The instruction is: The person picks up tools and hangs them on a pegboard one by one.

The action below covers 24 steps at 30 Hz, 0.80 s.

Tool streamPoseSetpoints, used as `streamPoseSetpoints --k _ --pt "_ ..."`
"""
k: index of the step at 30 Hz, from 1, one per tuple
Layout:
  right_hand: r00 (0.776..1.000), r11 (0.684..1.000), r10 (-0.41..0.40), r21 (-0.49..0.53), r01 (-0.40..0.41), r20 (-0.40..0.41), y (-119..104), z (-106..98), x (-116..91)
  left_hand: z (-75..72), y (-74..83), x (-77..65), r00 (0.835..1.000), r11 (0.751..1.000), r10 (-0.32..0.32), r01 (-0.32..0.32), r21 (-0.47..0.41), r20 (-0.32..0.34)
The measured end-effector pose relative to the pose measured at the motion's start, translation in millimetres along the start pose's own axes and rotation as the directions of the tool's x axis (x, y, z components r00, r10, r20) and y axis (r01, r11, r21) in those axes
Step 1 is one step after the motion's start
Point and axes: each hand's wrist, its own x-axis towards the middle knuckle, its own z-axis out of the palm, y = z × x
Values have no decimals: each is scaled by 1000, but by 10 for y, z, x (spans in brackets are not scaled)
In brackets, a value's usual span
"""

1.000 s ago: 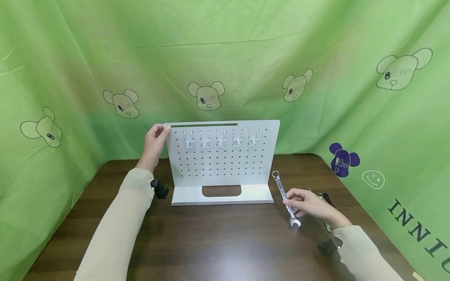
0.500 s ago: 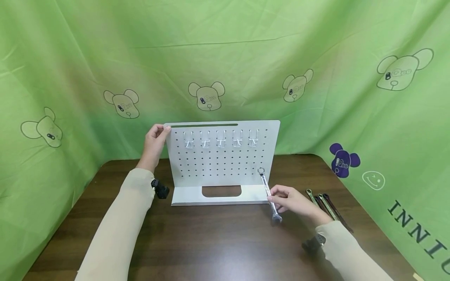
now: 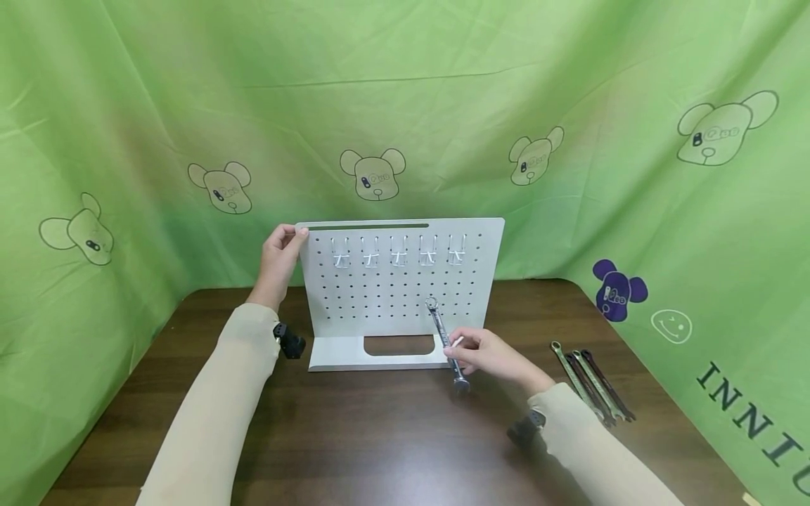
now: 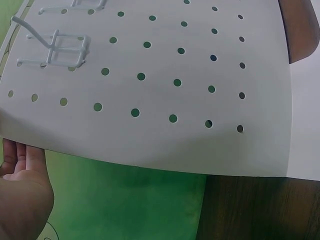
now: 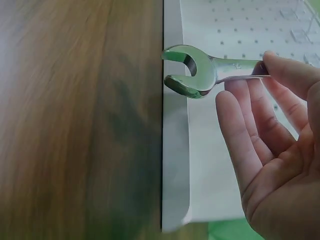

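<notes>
A white pegboard stand [image 3: 367, 323] stands upright on the table. My left hand [image 3: 278, 263] pinches its top left corner; in the left wrist view the fingers [image 4: 22, 160] lie behind the board's edge. Between the thumb and fingers of my right hand [image 3: 490, 355] is a shiny combination wrench [image 3: 442, 334]. Its ring end points up toward the board, and its open end [image 5: 195, 72] points down toward me. The wrench is in front of the board's lower right part. A row of clear plastic hooks [image 3: 399, 257] runs across the board's upper part.
Several more wrenches [image 3: 577, 379], some silvery and some dark, lie side by side on the right of the brown table [image 3: 380, 436]. Green printed cloth [image 3: 430, 98] hangs behind and along the sides.
My right hand has carried the wrench leftward from beside the stand to in front of the board, uncovering the other wrenches. The left hand stays on the corner.
</notes>
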Motion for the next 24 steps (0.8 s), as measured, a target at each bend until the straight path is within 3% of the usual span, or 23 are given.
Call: streamPoseSetpoints --k 9,24 --pt "999 997 -27 73 29 -24 -96 296 237 12 -2 8 1000 1000 0 0 16 9" --pt "996 996 -85 37 84 8 -257 671 425 6 -1 0 1000 1000 -1 1 10 -6"
